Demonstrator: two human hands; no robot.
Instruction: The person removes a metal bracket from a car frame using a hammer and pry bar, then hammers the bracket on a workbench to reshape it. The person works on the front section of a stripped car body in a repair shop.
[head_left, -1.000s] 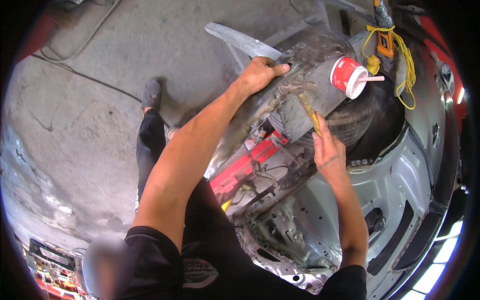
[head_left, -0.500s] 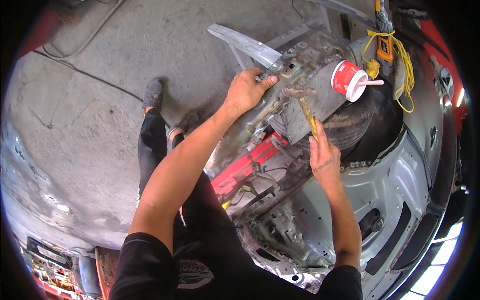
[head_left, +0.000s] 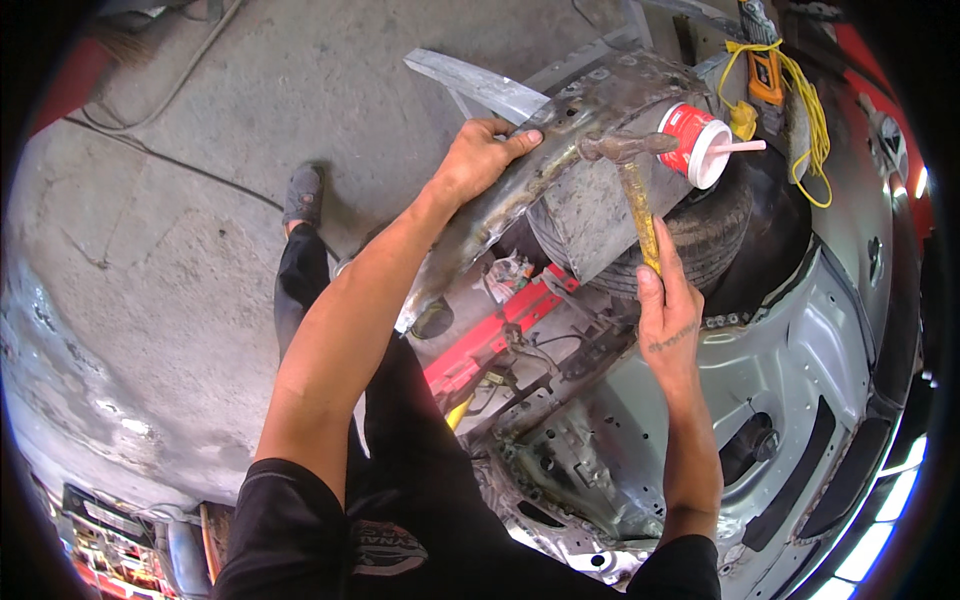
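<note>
My right hand (head_left: pixel 668 318) is closed round the lower end of a hammer (head_left: pixel 640 205) with a worn yellow handle and a rusty head. The head is over a flat grey metal plate (head_left: pixel 590 225), close to the bare metal car panel (head_left: pixel 540 172). My left hand (head_left: pixel 482 158) grips that panel's outer edge, thumb on top and fingers curled out of sight beneath. Rough, scuffed patches run along the panel's surface. Just right of the hammer head, a red and white tub (head_left: pixel 692 140) lies tilted with a pale stick in it.
A tire (head_left: pixel 715 235) sits under the plate. An orange power tool (head_left: pixel 765 78) with a coiled yellow cord (head_left: pixel 815 135) rests at upper right. The silver car body (head_left: pixel 790 350) fills the right side. A red bar (head_left: pixel 480 345) runs below the panel. A dark cable (head_left: pixel 170 147) crosses the floor.
The hammer has lifted off the panel toward the right, with my right hand moving right. The panel has shifted a little left, along with my left hand, opening a gap beside the plate.
</note>
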